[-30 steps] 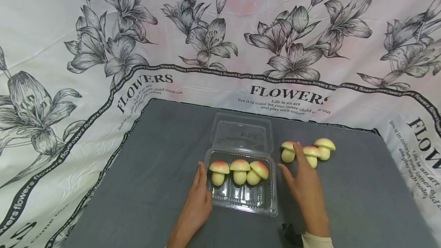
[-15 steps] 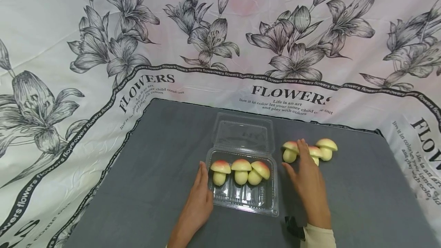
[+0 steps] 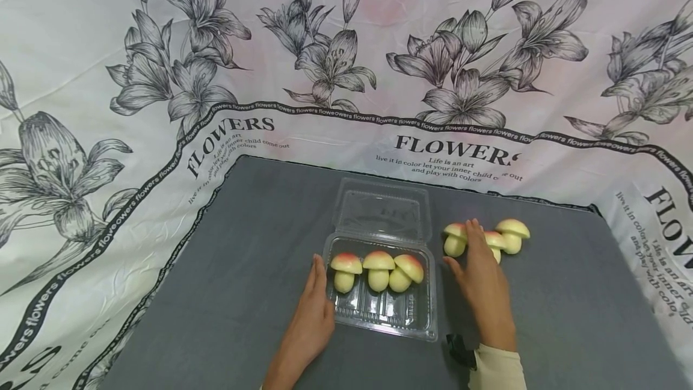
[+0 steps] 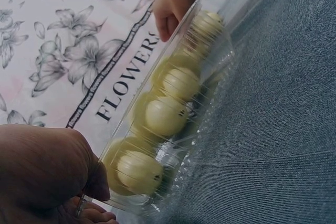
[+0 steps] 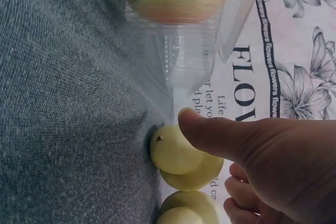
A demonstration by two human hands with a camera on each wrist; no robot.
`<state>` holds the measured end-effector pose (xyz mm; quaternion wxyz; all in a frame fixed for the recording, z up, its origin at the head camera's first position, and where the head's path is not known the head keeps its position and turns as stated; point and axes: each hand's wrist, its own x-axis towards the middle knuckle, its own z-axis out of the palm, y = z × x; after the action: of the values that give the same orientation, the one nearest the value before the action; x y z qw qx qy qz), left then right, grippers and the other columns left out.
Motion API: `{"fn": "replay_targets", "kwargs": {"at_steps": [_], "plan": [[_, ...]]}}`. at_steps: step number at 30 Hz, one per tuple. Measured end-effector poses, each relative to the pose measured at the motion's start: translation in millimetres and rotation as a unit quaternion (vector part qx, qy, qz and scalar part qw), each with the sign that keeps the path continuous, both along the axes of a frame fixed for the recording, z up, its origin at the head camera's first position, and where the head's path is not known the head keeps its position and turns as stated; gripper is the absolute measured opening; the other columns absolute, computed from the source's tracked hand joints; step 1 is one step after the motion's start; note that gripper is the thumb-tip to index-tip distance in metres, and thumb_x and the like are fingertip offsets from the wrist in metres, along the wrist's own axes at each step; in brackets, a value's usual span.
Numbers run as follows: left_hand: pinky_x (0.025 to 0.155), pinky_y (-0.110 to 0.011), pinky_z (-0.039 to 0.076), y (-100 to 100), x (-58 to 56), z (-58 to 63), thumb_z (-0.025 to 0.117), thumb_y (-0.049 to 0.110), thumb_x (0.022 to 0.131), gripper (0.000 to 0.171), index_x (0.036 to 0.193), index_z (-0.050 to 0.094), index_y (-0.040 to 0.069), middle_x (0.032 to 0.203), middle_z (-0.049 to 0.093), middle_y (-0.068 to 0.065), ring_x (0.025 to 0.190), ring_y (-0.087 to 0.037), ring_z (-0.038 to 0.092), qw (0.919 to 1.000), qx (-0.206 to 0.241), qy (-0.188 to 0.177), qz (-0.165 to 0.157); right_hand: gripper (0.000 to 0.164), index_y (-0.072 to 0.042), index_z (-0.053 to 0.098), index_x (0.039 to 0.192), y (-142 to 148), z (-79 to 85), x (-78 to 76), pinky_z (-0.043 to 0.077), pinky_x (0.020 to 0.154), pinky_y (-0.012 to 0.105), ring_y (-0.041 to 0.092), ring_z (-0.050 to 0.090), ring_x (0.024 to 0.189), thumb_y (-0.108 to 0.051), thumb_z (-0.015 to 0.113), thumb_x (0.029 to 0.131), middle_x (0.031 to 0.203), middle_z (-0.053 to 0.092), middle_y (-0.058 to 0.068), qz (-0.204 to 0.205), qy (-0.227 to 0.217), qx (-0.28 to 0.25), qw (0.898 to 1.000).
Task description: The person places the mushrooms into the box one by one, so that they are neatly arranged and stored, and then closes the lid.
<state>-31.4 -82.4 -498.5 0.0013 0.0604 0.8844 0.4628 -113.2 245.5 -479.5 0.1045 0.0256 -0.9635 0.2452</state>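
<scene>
A clear plastic clamshell container [image 3: 381,328] lies with its lid [image 3: 382,209] folded back. Three pale yellow toy mushrooms with red-tinged caps sit inside, the middle mushroom [image 3: 378,269] upright and the right one leaning. My left hand [image 3: 308,318] pinches the container's left rim between thumb and fingers, as the left wrist view shows. My right hand [image 3: 484,287] is over a group of loose mushrooms, its index finger between the left mushroom [image 3: 455,239] and a partly covered mushroom [image 3: 495,245]. The right thumb is near the left mushroom's stem.
A third loose mushroom [image 3: 512,236] stands at the right of the group. Dark grey cloth covers the table [image 3: 243,257]. A white flower-printed sheet [image 3: 335,59] hangs behind and around the sides.
My right hand has shifted slightly right and forward, now covering more of the middle loose mushroom. My left hand stays at the container, and the mushrooms keep their places.
</scene>
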Motion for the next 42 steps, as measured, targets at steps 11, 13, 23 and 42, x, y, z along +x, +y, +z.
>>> {"fn": "replay_targets", "kwargs": {"at_steps": [11, 13, 23, 42], "plan": [[0.095, -0.045, 0.044, 0, 0.6, -0.4, 0.042, -0.012, 0.1, 0.071, 0.165, 0.01, -0.01, 0.174, 0.007, -0.026, 0.15, -0.032, 0.036, 1.0, -0.001, 0.002, 0.0, 0.09, 0.008, 0.032, 0.161, 2, -1.6, -7.4, 0.037, 0.11, 0.071, 0.049, 0.03, 0.153, -0.007, 0.084, 0.089, 0.167, 0.031, 0.031, 0.004, 0.002, 0.004, 1.0], [0.091, -0.042, 0.046, 0, 0.7, -0.5, 0.042, -0.012, 0.101, 0.071, 0.164, 0.01, -0.011, 0.174, 0.006, -0.027, 0.146, -0.033, 0.041, 1.0, 0.0, 0.001, -0.002, 0.089, 0.009, 0.033, 0.16, 2, -2.0, -8.3, 0.036, 0.111, 0.07, 0.049, 0.031, 0.153, -0.006, 0.084, 0.089, 0.166, 0.032, 0.031, 0.006, 0.006, 0.006, 1.0], [0.078, -0.036, 0.047, -1, 0.3, -1.7, 0.041, -0.012, 0.1, 0.072, 0.164, 0.01, -0.011, 0.174, 0.005, -0.027, 0.132, -0.037, 0.05, 1.0, 0.004, 0.0, -0.003, 0.086, 0.009, 0.034, 0.16, 1, -5.7, -10.8, 0.036, 0.112, 0.07, 0.051, 0.032, 0.151, -0.005, 0.082, 0.09, 0.165, 0.032, 0.032, 0.014, 0.008, 0.023, 1.0], [0.111, -0.054, 0.042, -1, 0.4, -0.1, 0.041, -0.011, 0.102, 0.069, 0.164, 0.011, -0.012, 0.174, 0.007, -0.027, 0.158, -0.038, 0.021, 1.0, 0.0, 0.0, -0.001, 0.078, 0.005, 0.042, 0.156, -2, -4.9, -16.7, 0.041, 0.106, 0.071, 0.049, 0.037, 0.15, -0.001, 0.081, 0.089, 0.164, 0.039, 0.028, -0.006, -0.008, 0.016, 1.0]]}}
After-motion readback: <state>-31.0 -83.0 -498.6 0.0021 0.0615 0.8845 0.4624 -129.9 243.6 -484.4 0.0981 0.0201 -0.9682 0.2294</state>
